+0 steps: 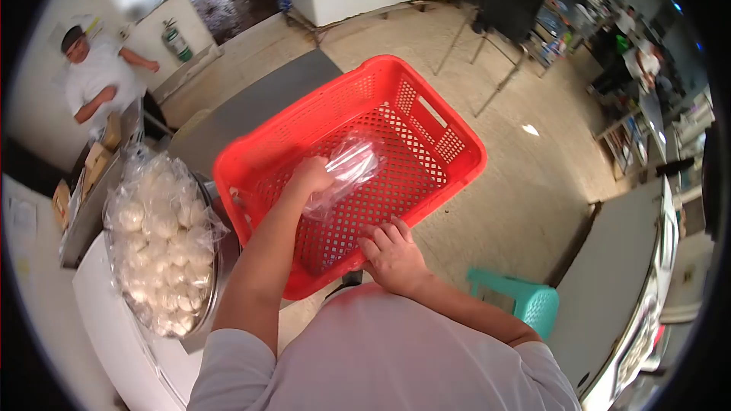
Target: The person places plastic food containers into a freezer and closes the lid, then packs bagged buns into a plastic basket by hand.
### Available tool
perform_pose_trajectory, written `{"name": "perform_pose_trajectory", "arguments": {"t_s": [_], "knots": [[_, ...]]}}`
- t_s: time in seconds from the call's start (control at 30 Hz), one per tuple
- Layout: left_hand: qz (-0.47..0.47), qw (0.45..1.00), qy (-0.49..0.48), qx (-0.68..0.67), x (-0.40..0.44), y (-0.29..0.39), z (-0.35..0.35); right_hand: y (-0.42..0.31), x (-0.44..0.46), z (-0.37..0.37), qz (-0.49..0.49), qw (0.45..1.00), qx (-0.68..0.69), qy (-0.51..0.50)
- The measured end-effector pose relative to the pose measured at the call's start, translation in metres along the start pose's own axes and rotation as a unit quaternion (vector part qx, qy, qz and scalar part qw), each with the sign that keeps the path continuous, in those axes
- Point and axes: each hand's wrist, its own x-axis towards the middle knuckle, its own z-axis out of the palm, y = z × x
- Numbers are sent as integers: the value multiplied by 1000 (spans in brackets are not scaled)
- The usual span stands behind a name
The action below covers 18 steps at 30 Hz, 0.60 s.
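Observation:
A red plastic crate (350, 274) with perforated walls and floor stands in front of me, partly over a grey table (263, 103). Inside it, my left hand (311, 177) is closed on a clear plastic bag (352, 164). My right hand (394, 255) rests on the crate's near rim, fingers curled over the edge. To the left, many round white dough balls (164, 259) lie under clear plastic in a round metal container.
A person (103, 80) in a white shirt stands at the upper left, near a fire extinguisher (177, 40). A teal stool (537, 304) is at the lower right. A black folding table (509, 4) and other people are farther back.

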Motion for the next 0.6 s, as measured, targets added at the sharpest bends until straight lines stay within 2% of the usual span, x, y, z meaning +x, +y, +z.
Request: {"name": "perform_pose_trajectory", "arguments": {"t_s": [0.07, 0.1, 0.2, 0.3, 0.37, 0.43, 0.5, 0.57, 0.6], "knots": [[41, 995, 25, -87, -15, 13, -23, 14, 12, -8, -4, 999, 20, -46], [53, 990, 67, -110, -30, 22, -41, 21, 18, -10, -11, 997, 30, -69], [65, 960, 196, -192, -90, 32, -93, 42, 36, 0, -61, 997, 36, 29], [46, 904, 342, -250, -187, 40, -139, 60, 53, 5, -82, 995, 55, 0], [16, 809, 402, -428, -236, 20, -127, 65, 58, 4, -104, 993, 53, 7], [-102, 775, 440, -442, -289, 6, -105, 69, 58, 7, -118, 992, 46, 3], [-268, 784, 394, -398, -330, -13, -65, 70, 58, 8, -133, 990, 49, 5], [-231, 779, 425, -400, -344, -35, -3, 67, 58, 6, -137, 990, 43, -2], [-284, 776, 383, -414, -341, -46, 15, 66, 58, 3, -137, 990, 37, -13]]}}
